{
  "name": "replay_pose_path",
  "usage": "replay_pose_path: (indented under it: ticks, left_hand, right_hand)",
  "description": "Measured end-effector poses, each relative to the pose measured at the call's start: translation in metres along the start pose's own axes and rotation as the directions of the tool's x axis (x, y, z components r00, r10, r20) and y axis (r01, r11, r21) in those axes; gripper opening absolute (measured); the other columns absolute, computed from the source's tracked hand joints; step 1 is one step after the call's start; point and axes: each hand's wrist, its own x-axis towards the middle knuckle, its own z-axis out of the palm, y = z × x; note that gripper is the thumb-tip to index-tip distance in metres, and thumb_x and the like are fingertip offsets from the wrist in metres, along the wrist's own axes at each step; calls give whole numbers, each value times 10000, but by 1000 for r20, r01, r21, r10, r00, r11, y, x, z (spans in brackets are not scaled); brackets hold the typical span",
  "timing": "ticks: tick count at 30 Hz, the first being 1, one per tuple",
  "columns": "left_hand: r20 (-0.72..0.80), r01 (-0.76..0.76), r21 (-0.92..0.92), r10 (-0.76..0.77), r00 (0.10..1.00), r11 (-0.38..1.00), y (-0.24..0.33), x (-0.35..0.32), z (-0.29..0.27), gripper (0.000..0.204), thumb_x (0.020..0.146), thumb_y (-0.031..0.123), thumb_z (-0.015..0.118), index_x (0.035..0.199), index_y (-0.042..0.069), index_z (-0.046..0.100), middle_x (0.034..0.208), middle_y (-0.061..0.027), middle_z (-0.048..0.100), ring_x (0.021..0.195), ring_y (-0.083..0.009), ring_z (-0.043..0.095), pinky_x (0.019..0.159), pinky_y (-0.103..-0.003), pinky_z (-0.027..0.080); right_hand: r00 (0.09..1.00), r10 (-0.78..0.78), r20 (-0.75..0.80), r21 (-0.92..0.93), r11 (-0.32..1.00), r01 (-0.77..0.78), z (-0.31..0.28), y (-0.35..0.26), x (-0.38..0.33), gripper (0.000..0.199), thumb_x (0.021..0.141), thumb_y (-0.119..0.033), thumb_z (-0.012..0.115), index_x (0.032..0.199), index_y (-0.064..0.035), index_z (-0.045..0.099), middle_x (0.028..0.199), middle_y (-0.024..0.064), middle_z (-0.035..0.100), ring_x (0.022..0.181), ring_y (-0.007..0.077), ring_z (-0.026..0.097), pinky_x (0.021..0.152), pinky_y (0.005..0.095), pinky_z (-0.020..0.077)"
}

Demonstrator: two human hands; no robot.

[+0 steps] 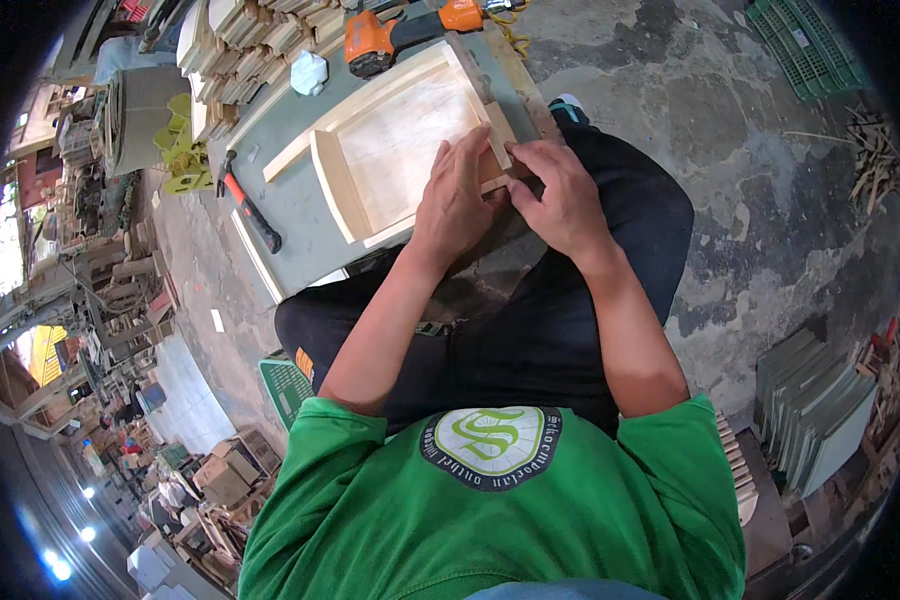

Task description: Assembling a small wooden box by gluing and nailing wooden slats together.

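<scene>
A shallow wooden tray (390, 140) with a pale plywood bottom and raised side strips lies on a grey-green work table (300, 200). My left hand (457, 195) presses flat on the tray's near corner, fingers spread over the plywood. My right hand (560, 195) rests beside it, its fingers pinching a short wooden strip (498, 133) against the tray's near edge. Both forearms come up from my green shirt, over my dark trousers.
A red-handled hammer (250, 205) lies on the table left of the tray. An orange nail gun (390, 38) and a crumpled white bag (308, 73) sit beyond it. Stacked wood pieces (260, 35) fill the far left. Green-edged panels (815, 405) stand on the concrete floor at right.
</scene>
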Motion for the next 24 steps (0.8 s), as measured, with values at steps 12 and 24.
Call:
replay_pose_path:
  ticks: [12,24]
  left_hand:
    - [11,-100,149,99,995,984,-9,0,2,820,721,65,783,1443,72,394,1335,-160,592,1353,-354,485,1160,-549,309]
    - [-73,-187,220,207,976,957,-12,0,7,752,738,103,754,1410,58,420,1323,-188,586,1345,-370,476,1102,-482,376]
  right_hand:
    - [1000,13,19,38,999,-14,-4,10,-6,345,801,-50,709,1140,-33,648,1135,139,627,1063,356,617,888,417,525]
    - [998,55,28,78,995,-57,9,21,-7,234,771,-51,729,996,-9,682,1168,155,633,1035,361,639,881,412,525]
